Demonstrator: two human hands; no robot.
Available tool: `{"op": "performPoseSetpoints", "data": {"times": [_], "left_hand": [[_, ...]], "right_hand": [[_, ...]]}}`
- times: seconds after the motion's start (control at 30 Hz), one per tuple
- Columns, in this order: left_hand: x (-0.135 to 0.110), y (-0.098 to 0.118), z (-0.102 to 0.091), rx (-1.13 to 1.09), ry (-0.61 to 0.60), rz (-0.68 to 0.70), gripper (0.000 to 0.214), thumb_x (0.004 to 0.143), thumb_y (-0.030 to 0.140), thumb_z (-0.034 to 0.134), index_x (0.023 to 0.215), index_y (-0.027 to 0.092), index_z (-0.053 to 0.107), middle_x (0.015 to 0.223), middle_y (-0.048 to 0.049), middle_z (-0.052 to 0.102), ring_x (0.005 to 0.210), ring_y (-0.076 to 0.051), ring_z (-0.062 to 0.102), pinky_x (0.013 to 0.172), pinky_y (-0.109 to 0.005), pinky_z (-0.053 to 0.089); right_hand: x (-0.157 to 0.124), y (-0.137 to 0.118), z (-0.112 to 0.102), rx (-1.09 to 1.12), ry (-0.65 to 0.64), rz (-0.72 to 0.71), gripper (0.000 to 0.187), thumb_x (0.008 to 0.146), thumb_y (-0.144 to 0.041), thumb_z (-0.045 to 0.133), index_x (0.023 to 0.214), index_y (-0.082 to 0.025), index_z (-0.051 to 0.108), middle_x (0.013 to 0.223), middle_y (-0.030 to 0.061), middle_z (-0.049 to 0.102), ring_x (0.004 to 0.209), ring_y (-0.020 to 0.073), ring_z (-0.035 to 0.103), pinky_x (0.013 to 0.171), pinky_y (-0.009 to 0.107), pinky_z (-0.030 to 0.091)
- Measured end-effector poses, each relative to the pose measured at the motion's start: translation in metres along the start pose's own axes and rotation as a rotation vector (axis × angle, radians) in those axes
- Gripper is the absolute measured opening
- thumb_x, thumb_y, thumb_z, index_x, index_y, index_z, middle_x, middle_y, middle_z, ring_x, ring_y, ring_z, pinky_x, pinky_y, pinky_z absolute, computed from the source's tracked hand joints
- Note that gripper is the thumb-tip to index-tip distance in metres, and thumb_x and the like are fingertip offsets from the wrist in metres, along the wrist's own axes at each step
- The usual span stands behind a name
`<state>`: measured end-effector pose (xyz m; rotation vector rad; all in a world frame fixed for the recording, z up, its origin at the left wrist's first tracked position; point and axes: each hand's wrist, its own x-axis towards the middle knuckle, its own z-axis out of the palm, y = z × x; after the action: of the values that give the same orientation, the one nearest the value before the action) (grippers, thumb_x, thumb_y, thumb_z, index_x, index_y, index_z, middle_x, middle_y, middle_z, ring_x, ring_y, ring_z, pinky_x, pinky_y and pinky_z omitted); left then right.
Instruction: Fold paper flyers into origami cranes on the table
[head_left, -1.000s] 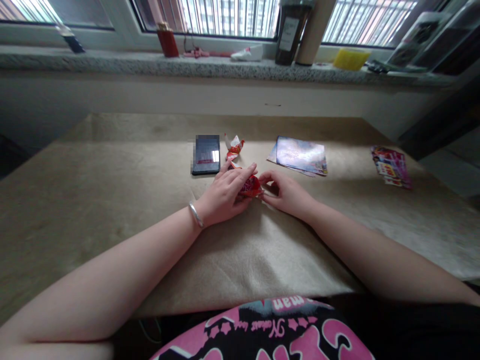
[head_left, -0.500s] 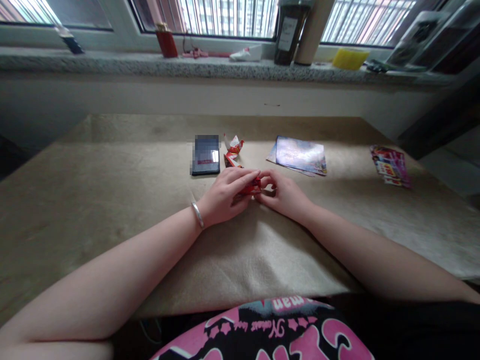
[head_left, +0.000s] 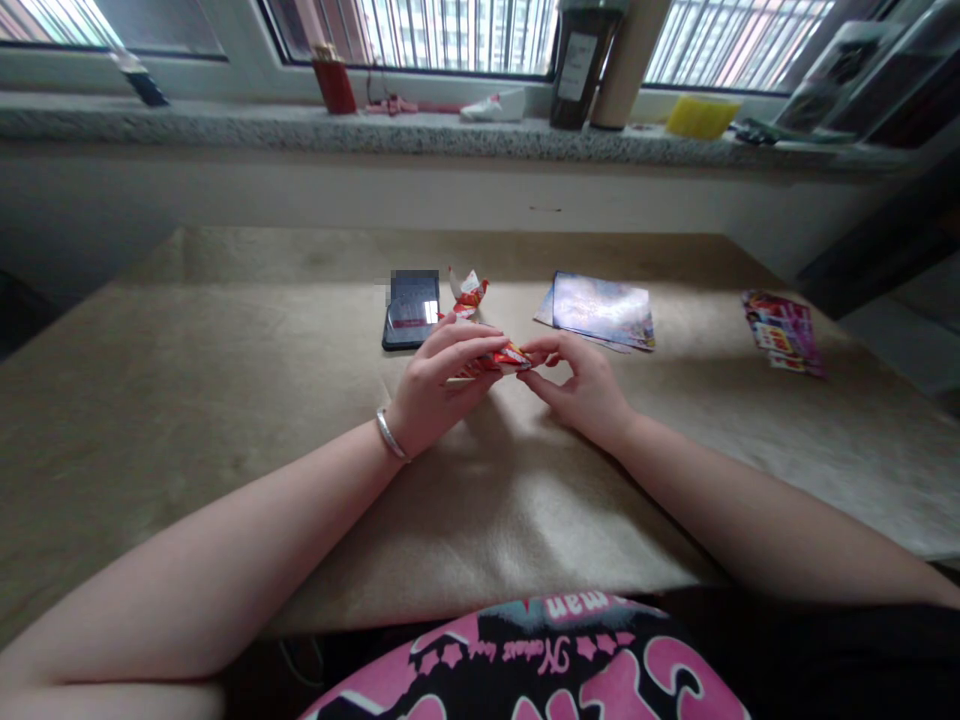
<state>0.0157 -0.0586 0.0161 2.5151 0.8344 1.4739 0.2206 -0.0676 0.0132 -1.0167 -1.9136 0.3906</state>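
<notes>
A red, glossy printed paper [head_left: 512, 356], folded to a point at its right end, is held between my two hands just above the table. My left hand [head_left: 439, 378], with a silver bangle at the wrist, has its fingers over the top and its thumb underneath, hiding much of the paper. At the pointed tip, my right hand [head_left: 583, 385] pinches with thumb and fingertips. Just beyond my left hand sits another red-and-white folded paper piece [head_left: 470, 297] with upright points; its lower part is hidden behind my fingers.
A dark phone [head_left: 412, 312] lies left of the folded piece. Shiny picture sheets [head_left: 602, 308] are stacked right of centre, and colourful printed papers [head_left: 785, 332] lie at the far right of the brown table [head_left: 225, 420]. Bottles and a yellow object [head_left: 701, 117] stand on the stone sill [head_left: 247, 125].
My left hand has shifted slightly left and tilted, showing more of the paper's pointed end. My right hand has moved slightly right, still at the tip.
</notes>
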Motion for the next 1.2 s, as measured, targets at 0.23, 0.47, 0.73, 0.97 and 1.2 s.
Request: {"op": "performPoseSetpoints", "data": {"times": [0.23,0.47,0.73,0.97,1.2], "left_hand": [[-0.001,-0.006,0.002,-0.070,-0.009,0.054,0.042,0.086,0.020,0.061,0.127,0.022,0.051,0.119,-0.0095,0.059,0.111,-0.018,0.056,0.101,-0.038,0.044],[-0.002,-0.004,0.001,0.046,-0.197,0.045,0.072,0.084,0.022,0.059,0.146,0.024,0.022,0.138,-0.0128,0.046,0.123,-0.025,0.047,0.106,-0.045,0.038],[-0.006,0.000,0.003,0.119,-0.557,0.026,0.074,0.078,0.018,0.058,0.144,0.018,0.026,0.150,-0.0144,0.028,0.137,-0.027,0.029,0.113,-0.047,0.031],[-0.006,0.007,0.004,0.217,-0.541,-0.050,0.048,0.077,0.023,0.061,0.122,0.009,0.050,0.135,-0.0177,0.043,0.127,-0.028,0.042,0.109,-0.042,0.038],[-0.003,0.010,0.002,0.264,-0.657,0.024,0.034,0.084,0.025,0.054,0.115,0.012,0.058,0.120,-0.0111,0.058,0.112,-0.025,0.051,0.102,-0.042,0.043]], "right_hand": [[-0.001,0.001,0.001,0.026,0.021,-0.020,0.017,0.078,-0.024,0.065,0.094,-0.023,0.061,0.082,0.0008,0.065,0.075,0.0150,0.060,0.067,0.029,0.048],[-0.001,0.000,0.000,0.110,-0.087,0.119,0.025,0.079,-0.025,0.061,0.104,-0.021,0.058,0.085,0.0023,0.068,0.078,0.0161,0.063,0.067,0.030,0.048],[0.001,0.016,0.004,0.087,-0.140,0.306,0.029,0.077,-0.024,0.060,0.105,-0.020,0.056,0.082,0.0023,0.068,0.079,0.0180,0.064,0.067,0.030,0.050],[0.003,0.034,0.007,0.147,-0.112,0.380,0.026,0.077,-0.025,0.058,0.102,-0.019,0.056,0.074,0.0003,0.064,0.068,0.0163,0.061,0.067,0.033,0.050],[0.003,0.023,-0.007,-0.211,-0.050,-0.005,0.048,0.075,-0.013,0.058,0.121,-0.026,0.053,0.131,0.0098,0.046,0.109,0.0226,0.053,0.089,0.041,0.050]]}}
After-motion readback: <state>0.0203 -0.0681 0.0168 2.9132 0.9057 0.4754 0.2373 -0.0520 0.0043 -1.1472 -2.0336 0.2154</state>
